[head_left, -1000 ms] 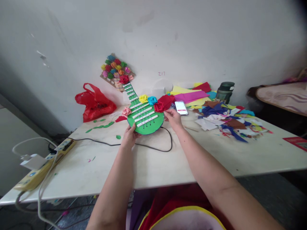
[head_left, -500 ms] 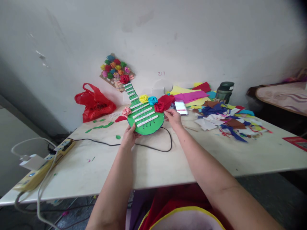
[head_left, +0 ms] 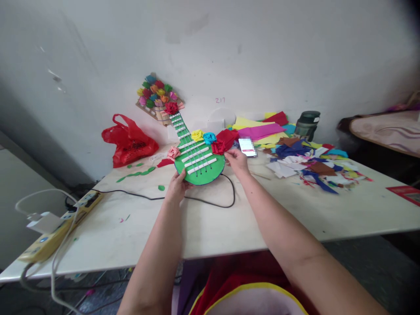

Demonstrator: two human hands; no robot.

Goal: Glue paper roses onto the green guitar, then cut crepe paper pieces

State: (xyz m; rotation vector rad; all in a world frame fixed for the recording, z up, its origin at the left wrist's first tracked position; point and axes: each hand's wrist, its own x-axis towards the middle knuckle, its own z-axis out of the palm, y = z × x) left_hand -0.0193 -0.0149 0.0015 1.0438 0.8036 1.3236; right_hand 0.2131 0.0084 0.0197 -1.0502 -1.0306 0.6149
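Note:
A green craft guitar (head_left: 210, 175), with white strips across it and thin strings, is held tilted above the table. My left hand (head_left: 177, 186) grips its lower left edge, thumb in front and fingers behind. At the right edge, my right hand (head_left: 236, 162) is closed in a pinch, its fingertips on the rim just below a red paper flower (head_left: 218, 147). A blue flower (head_left: 209, 138) and a yellow flower (head_left: 197, 135) line the upper side of the body. There is a pink flower (head_left: 173, 152) at the left and another red flower (head_left: 171, 108) on the head.
Behind the guitar a board of colourful paper tulips (head_left: 159, 92) leans on the wall. A red plastic bag (head_left: 131, 142) stands left, a power strip (head_left: 68, 223) nearer. Right are a phone (head_left: 247, 147), paper scraps (head_left: 315, 166) and a dark bottle (head_left: 307, 125). A black cable (head_left: 226, 206) loops below.
Almost nothing differs. The guitar and both hands keep their places, with only a very slight shift of the view.

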